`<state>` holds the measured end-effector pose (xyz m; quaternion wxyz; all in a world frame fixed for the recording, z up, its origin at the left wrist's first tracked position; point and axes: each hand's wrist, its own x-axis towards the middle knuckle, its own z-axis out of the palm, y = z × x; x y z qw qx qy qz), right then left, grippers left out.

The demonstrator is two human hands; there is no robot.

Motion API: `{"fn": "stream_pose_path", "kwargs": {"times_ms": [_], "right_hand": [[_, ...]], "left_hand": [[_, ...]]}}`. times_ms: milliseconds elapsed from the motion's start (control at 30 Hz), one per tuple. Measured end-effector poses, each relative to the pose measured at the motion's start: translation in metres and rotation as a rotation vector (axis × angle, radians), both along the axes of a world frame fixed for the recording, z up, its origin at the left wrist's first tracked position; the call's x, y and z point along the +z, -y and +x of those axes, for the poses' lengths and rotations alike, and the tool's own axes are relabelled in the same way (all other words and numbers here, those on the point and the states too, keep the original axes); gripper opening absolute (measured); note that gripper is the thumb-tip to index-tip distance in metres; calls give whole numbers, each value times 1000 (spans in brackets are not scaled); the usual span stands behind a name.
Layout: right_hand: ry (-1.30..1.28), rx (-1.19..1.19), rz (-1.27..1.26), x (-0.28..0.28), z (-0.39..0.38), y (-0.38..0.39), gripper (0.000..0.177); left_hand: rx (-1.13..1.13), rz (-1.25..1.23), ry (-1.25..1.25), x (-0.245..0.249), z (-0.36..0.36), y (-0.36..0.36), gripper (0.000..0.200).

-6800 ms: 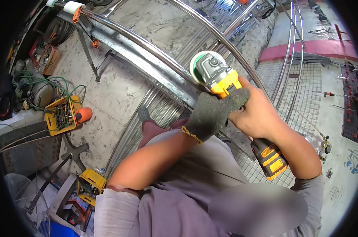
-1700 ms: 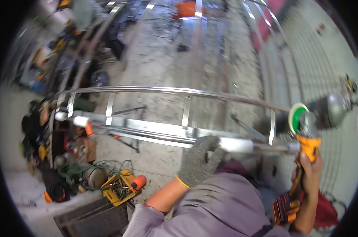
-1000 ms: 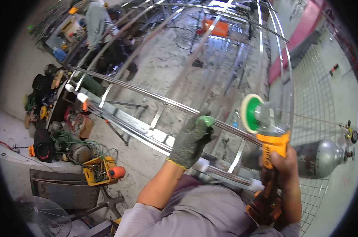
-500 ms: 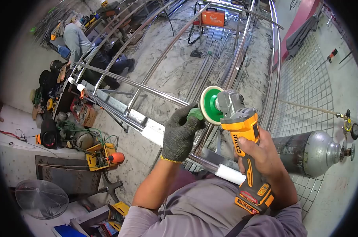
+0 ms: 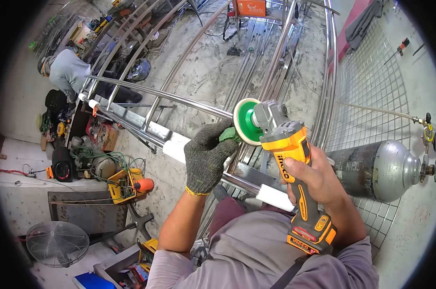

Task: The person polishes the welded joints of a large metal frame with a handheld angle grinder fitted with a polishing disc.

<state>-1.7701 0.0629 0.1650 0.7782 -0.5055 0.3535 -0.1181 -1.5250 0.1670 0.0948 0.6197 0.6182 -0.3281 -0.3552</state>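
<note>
My right hand [image 5: 312, 176], bare, grips a yellow-and-black cordless angle grinder [image 5: 286, 137] by its body. A polishing disc [image 5: 248, 121] with a green face and pale rim is fitted to the grinder's head. My left hand [image 5: 207, 156], in a dark knit glove with a yellow cuff edge, pinches a green lump of polishing compound [image 5: 230, 134]. The lump sits right at the disc's left rim. Beneath both hands runs a shiny metal tube frame [image 5: 189, 102], with white wrapping [image 5: 275, 197] on parts of its near bar.
A gas cylinder [image 5: 379, 171] lies to the right on wire mesh [image 5: 372, 91]. Tools and a yellow case [image 5: 124, 185] crowd the left, above a fan [image 5: 57, 244]. An orange machine [image 5: 249, 7] stands ahead. Another person [image 5: 69, 72] bends over at upper left.
The view has shifted slightly, and both hands appear a little further left with the grinder and compound. The other person has moved left and bent lower.
</note>
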Motion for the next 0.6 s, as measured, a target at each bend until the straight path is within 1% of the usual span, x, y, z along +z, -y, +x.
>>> {"fn": "stream_pose_path", "kwargs": {"times_ms": [100, 200, 233, 367, 467, 500, 533, 600], "right_hand": [[1, 0, -19, -4, -7, -1, 44], [-3, 19, -29, -7, -12, -4, 40], [-5, 30, -30, -7, -13, -5, 39], [-46, 78, -92, -5, -13, -10, 41], [-146, 88, -178, -4, -9, -12, 43], [-180, 84, -212, -4, -7, -11, 45], [-212, 85, -250, -6, -5, -9, 46], [-270, 144, -311, -7, 1, -7, 49]], "left_hand": [[44, -69, -6, -4, -9, 0, 45], [73, -69, 74, -7, -11, -6, 43], [89, -84, 36, -8, -14, -9, 44], [107, -150, 24, -14, -11, -23, 45], [140, -220, -125, -3, -9, -43, 43], [161, -129, -22, 0, -1, -53, 41], [191, -44, -53, -1, 6, -62, 29], [191, -112, -734, 2, -3, -82, 30]]}}
